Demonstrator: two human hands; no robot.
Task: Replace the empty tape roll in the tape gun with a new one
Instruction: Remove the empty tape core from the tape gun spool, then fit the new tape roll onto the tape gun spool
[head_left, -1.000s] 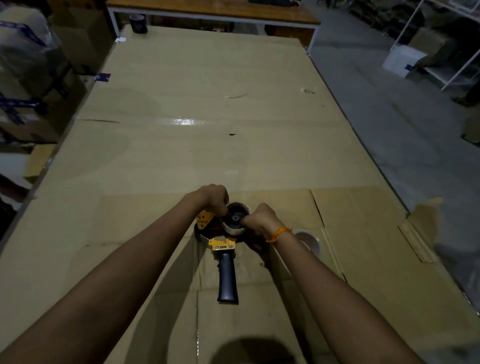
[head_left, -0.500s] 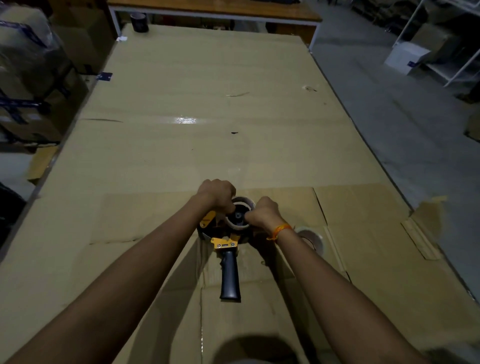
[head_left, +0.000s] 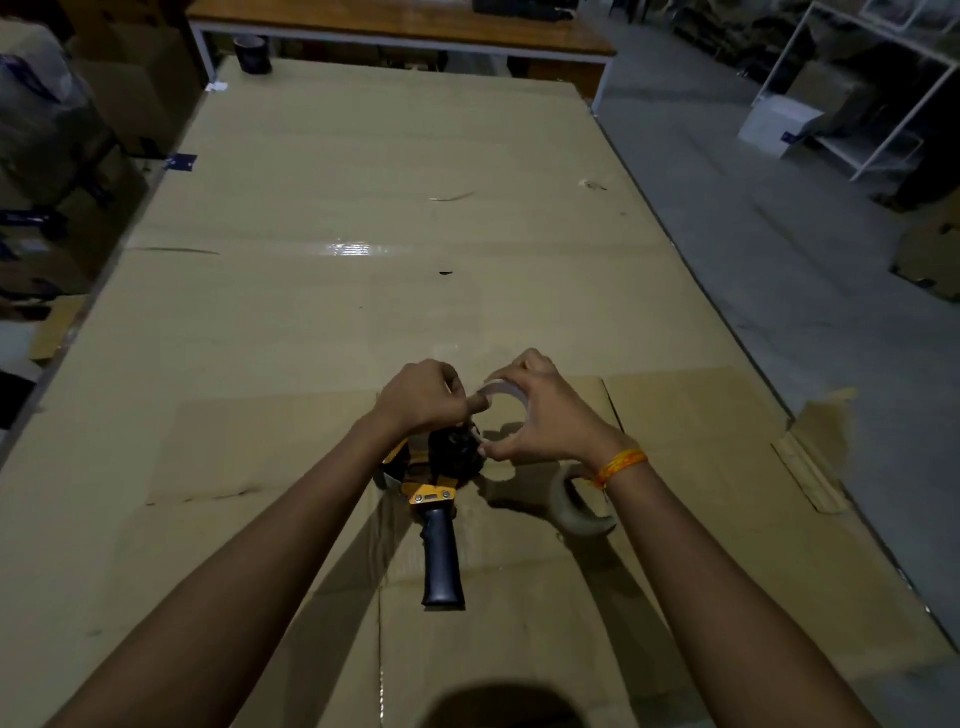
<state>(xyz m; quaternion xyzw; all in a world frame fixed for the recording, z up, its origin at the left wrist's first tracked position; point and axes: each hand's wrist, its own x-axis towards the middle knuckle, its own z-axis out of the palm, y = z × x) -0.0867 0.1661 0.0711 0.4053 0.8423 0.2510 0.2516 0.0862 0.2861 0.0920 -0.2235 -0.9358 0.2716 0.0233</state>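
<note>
The tape gun (head_left: 440, 545) lies flat on the cardboard-covered table (head_left: 363, 291), its dark handle pointing toward me and its yellow frame and black hub at the far end. Just above that hub, both hands hold the thin empty tape roll (head_left: 506, 391), a pale ring. My right hand (head_left: 540, 415) curls around the ring's right side. My left hand (head_left: 423, 397) pinches its left edge. The new tape roll (head_left: 574, 506), brownish and thick, rests on the cardboard under my right wrist, partly hidden by it.
Flattened cardboard sheets (head_left: 701, 467) overlap near me. A dark cup (head_left: 253, 54) stands at the table's far left corner, with a wooden table (head_left: 415, 28) behind it. Wrapped boxes (head_left: 47, 119) stand on the left, concrete floor and white shelving (head_left: 857, 114) on the right.
The empty roll sat on the tape gun's hub with both hands on it. Now both hands have lifted it off the hub and hold it slightly above and beyond.
</note>
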